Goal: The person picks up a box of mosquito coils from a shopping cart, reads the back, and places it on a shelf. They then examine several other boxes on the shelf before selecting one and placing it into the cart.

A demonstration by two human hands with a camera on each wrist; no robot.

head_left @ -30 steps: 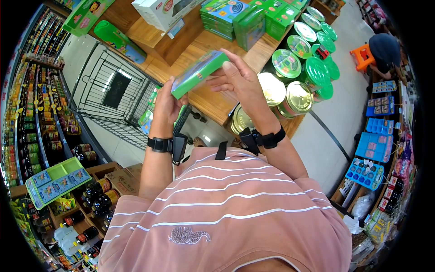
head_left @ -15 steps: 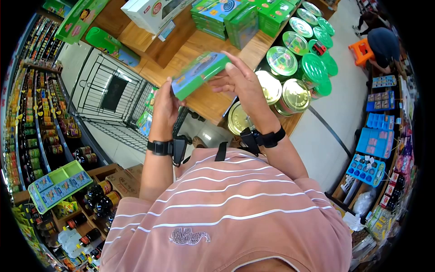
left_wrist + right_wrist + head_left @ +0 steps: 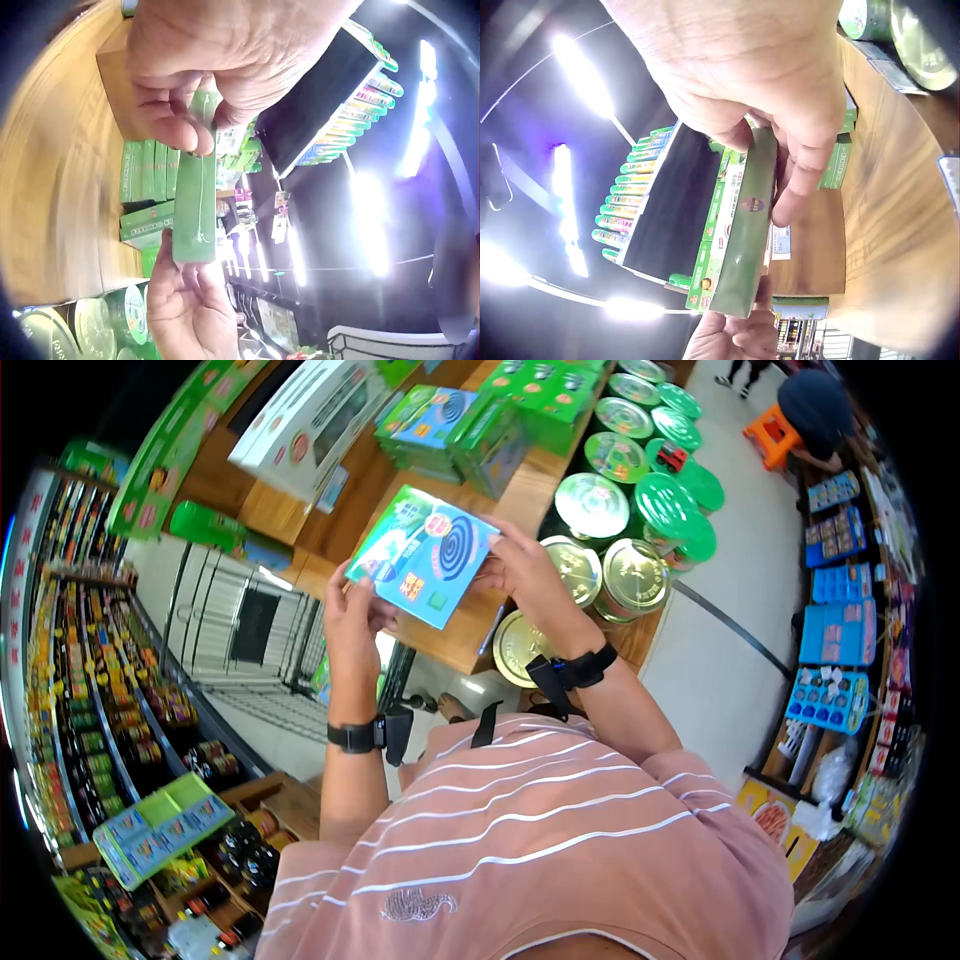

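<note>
Well left of the table [image 3: 450, 645], blue packs [image 3: 155, 840] are carried in a green tray [image 3: 180, 797]. Just beside the table's left end, a wire cart [image 3: 257, 628] is seen; a few green packs [image 3: 322, 678] can be made out low in it, partly hidden, so their number cannot be told.

Above the table's near edge, and clear of its top, the box [image 3: 425, 560] is held tilted, with its printed face turned up. Its left edge is pinched by the left hand [image 3: 352, 615], the fingers parted only by the box's thickness. The step in hand appears to be a looking-over of the box. No raised flap is seen on it, and its contents are hidden. Farther back on the table, similar boxes [image 3: 420, 425] are stacked.

The box's right edge is gripped in the same way by the right hand [image 3: 525, 565]. For a next move, an even hold from both sides would be called for, so that the box is not twisted or dropped.

Along the table's right side, tins [image 3: 590, 505] are grouped, lids on. Well right of the table, small goods are held in blue trays [image 3: 838, 630].
</note>
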